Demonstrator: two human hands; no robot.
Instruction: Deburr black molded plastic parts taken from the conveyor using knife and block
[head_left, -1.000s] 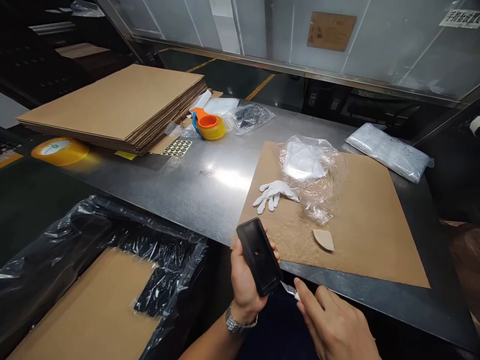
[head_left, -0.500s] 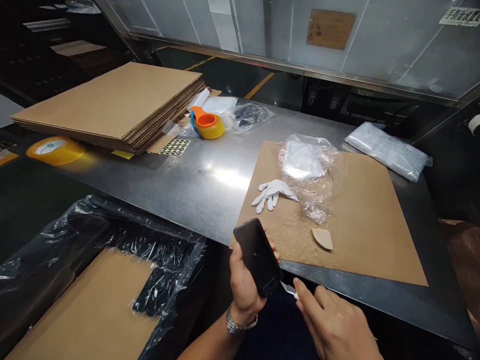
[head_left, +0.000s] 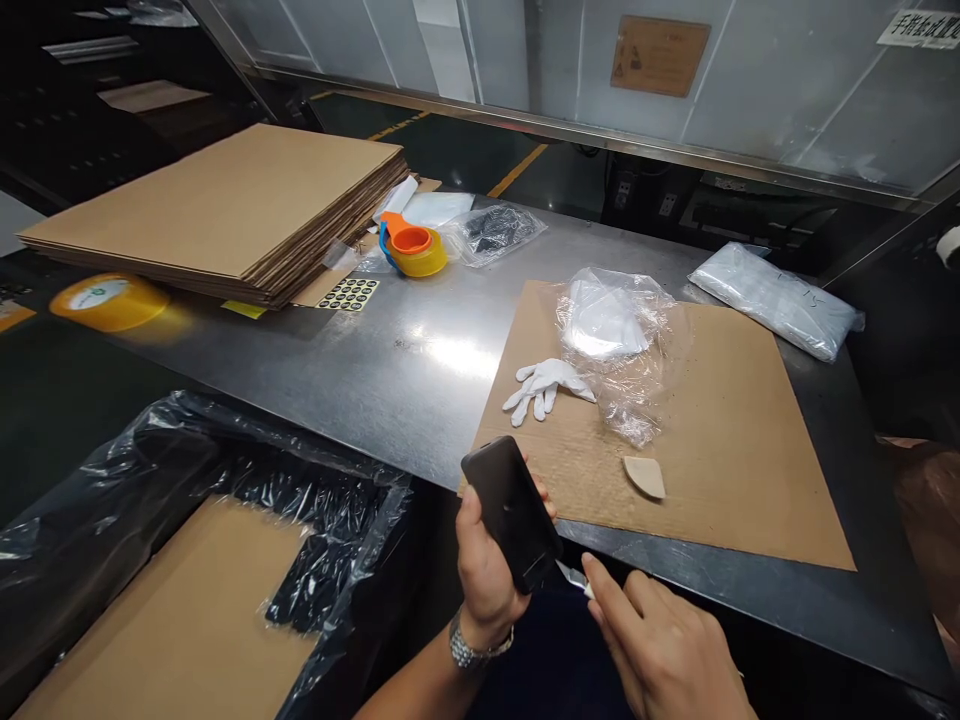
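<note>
My left hand [head_left: 486, 572] is wrapped around a black rectangular plastic piece [head_left: 514, 512], shaped like a phone case, and keeps it tilted past the table's front edge. A small craft knife [head_left: 574, 577] with a pointed metal blade is pinched in my right hand [head_left: 664, 640], which hides most of its handle. Its blade tip is at the lower right corner of the black piece; whether it touches cannot be made out. Beyond my hands, a beige wedge-shaped pad [head_left: 644, 478] and a white glove [head_left: 549, 388] lie on a cardboard sheet [head_left: 735, 430].
Crumpled clear plastic bags [head_left: 615, 330] lie on the cardboard. A wrapped white packet [head_left: 776, 300] is at right. Stacked cardboard [head_left: 225, 205], a tape dispenser [head_left: 412, 245], a tape roll [head_left: 109, 302] and a sticker sheet [head_left: 349, 294] occupy the left. A black-lined bin [head_left: 352, 520] stands at lower left.
Both hands, with the black piece and the knife, have shifted very slightly left. The blade tip stays by the same lower corner.
</note>
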